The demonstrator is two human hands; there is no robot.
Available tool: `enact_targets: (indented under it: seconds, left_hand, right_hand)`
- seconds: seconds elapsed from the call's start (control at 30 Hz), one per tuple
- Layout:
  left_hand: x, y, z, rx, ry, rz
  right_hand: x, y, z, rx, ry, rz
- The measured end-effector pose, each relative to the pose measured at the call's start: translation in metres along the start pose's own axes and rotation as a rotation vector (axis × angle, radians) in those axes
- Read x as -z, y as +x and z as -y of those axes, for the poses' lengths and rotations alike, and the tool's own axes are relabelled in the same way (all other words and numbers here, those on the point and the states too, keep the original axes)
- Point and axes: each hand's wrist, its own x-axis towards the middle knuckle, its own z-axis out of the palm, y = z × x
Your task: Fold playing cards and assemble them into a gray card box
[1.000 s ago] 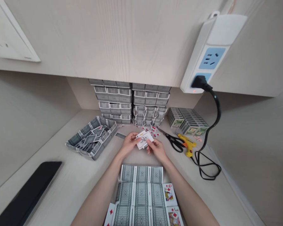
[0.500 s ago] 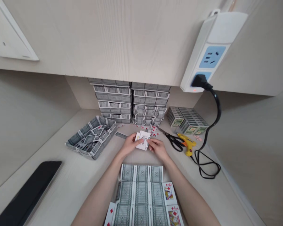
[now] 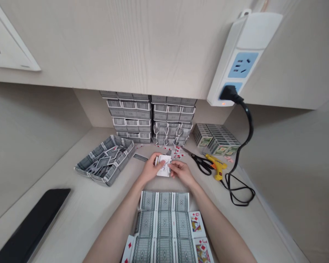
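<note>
The fingers of the left hand [image 3: 149, 170] and right hand [image 3: 183, 174] pinch a small packet of playing cards [image 3: 164, 172] from either side, mid-frame above the surface [image 3: 79, 208]. A second ago the cards were splayed and askew; now their edges lie closer to flush, so the packet seems nearly squared. A card panel [image 3: 164, 223] sits at bottom centre, a card tray [image 3: 117, 171] left of centre, scissors [image 3: 197, 159] and glue gun [image 3: 218, 167] right of centre.

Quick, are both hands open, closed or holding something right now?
Left hand: closed, holding playing cards.
Right hand: closed, pinching the same playing cards at their right edge.
</note>
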Motion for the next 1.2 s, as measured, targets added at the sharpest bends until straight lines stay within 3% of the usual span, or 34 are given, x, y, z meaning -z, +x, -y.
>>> enact_targets:
  seconds: [0.3, 0.83, 1.1, 1.2]
  left_hand:
    - [-0.001, 0.0, 0.003, 0.005, 0.058, 0.01]
    - [-0.001, 0.001, 0.001, 0.006, 0.034, 0.144]
    - [0.005, 0.005, 0.004, 0.091, -0.251, 0.174]
    - [0.013, 0.006, 0.001, 0.159, -0.361, 0.266]
  right_hand:
    - [0.001, 0.002, -0.002, 0.0, -0.02, 0.031]
    - [0.002, 0.002, -0.003, -0.001, -0.057, 0.049]
    - [0.003, 0.0, -0.002, 0.047, -0.039, 0.005]
    - [0.006, 0.0, 0.0, 0.052, -0.033, -0.016]
